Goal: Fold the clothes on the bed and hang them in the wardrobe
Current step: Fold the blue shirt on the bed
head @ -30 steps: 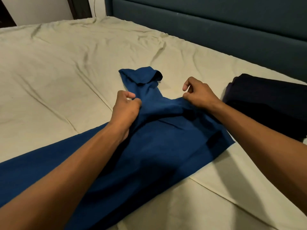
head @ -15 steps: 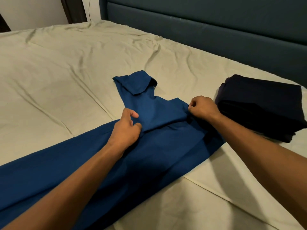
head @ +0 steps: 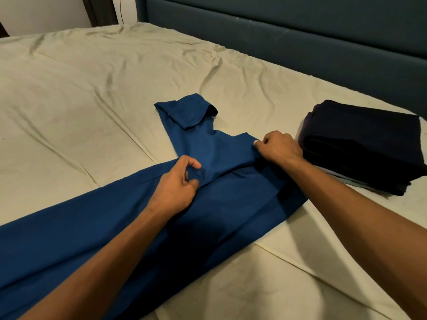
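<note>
Blue garment [head: 143, 227] lies flat, sleeve folded across; dark folded stack [head: 362, 144] beside it.

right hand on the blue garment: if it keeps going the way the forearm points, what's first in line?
The right hand points up-left across the blue garment. Past the cloth edge it pinches, only bare bedsheet lies ahead, then probably the headboard; depth is unclear.

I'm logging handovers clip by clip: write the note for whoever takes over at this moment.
Left hand: pinches a fold of the blue garment near its middle.
Right hand: pinches the garment's edge, next to the dark stack.
Garment lies flat across the bed, one sleeve pointing toward the headboard.
Done: a stack of folded dark clothes sits on the bed by the right hand.
Left: finish folding the blue garment, then hang the clothes; the wardrobe is not in view.
</note>
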`<action>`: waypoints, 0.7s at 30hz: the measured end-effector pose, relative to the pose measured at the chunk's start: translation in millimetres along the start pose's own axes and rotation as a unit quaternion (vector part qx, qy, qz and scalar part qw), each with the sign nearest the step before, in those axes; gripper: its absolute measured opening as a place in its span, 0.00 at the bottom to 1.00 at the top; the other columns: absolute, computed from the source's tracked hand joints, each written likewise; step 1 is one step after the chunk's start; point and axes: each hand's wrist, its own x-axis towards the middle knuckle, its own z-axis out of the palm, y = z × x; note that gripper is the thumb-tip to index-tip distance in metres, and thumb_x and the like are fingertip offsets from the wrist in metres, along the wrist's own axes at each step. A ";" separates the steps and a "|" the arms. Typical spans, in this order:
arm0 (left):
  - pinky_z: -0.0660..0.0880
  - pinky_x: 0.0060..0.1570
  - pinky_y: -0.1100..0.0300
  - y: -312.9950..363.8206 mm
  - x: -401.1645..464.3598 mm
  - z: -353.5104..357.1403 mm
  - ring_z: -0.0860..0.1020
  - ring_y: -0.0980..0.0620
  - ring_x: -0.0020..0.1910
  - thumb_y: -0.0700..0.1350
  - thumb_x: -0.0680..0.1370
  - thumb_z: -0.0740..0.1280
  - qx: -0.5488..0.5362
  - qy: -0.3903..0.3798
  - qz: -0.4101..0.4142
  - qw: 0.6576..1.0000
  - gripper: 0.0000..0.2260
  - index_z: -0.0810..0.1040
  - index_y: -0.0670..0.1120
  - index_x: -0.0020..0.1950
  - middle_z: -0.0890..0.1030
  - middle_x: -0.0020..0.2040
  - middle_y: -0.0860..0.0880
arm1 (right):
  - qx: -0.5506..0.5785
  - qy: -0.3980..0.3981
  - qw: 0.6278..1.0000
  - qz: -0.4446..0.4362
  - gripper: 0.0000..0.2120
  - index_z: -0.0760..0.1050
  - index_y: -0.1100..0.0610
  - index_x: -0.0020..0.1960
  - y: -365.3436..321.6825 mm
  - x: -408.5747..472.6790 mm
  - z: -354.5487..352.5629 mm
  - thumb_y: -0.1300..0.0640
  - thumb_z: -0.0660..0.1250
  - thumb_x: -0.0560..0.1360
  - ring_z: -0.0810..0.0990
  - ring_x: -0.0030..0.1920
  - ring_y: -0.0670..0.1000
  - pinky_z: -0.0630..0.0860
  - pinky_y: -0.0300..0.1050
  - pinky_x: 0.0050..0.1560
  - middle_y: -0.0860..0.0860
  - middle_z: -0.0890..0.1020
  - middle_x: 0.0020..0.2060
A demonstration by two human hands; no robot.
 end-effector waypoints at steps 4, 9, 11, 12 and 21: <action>0.68 0.34 0.60 -3.0 -0.2 2.5 0.66 0.57 0.28 0.37 0.78 0.63 -0.036 0.030 0.005 0.999 0.14 0.74 0.56 0.54 0.67 0.32 0.51 | 0.061 -0.169 0.982 0.062 0.15 0.73 0.59 0.56 -15.5 0.9 -2.3 0.49 0.66 0.77 0.77 0.34 0.55 0.71 0.42 0.34 0.56 0.78 0.44; 0.67 0.32 0.66 0.4 -1.5 0.5 0.66 0.58 0.29 0.38 0.79 0.63 -0.071 0.043 0.019 0.996 0.12 0.74 0.55 0.53 0.69 0.33 0.51 | 0.241 -0.053 0.962 0.118 0.07 0.77 0.60 0.49 -15.4 13.2 -2.7 0.63 0.70 0.72 0.76 0.33 0.53 0.71 0.39 0.28 0.56 0.80 0.45; 0.67 0.32 0.68 2.9 -1.8 3.2 0.69 0.58 0.30 0.39 0.79 0.64 -0.040 0.013 0.007 0.999 0.10 0.74 0.54 0.53 0.72 0.34 0.50 | 0.171 -0.008 0.980 0.103 0.09 0.77 0.59 0.53 -14.0 9.3 -5.3 0.60 0.69 0.73 0.79 0.44 0.56 0.75 0.44 0.39 0.55 0.80 0.49; 0.68 0.33 0.67 3.4 -1.5 3.8 0.71 0.58 0.32 0.39 0.78 0.64 -0.016 -0.012 -0.012 1.000 0.09 0.75 0.53 0.52 0.74 0.35 0.50 | 0.105 -0.014 0.991 0.088 0.10 0.77 0.58 0.55 -14.9 3.2 -5.5 0.58 0.68 0.74 0.79 0.48 0.58 0.74 0.45 0.42 0.55 0.79 0.51; 0.74 0.42 0.55 10.8 27.6 -23.4 0.77 0.51 0.41 0.50 0.78 0.64 0.160 0.054 0.022 0.985 0.03 0.76 0.54 0.49 0.79 0.38 0.55 | -0.061 0.126 0.962 -0.233 0.09 0.74 0.59 0.54 -45.2 -28.1 22.4 0.61 0.58 0.76 0.73 0.52 0.59 0.68 0.49 0.45 0.57 0.77 0.51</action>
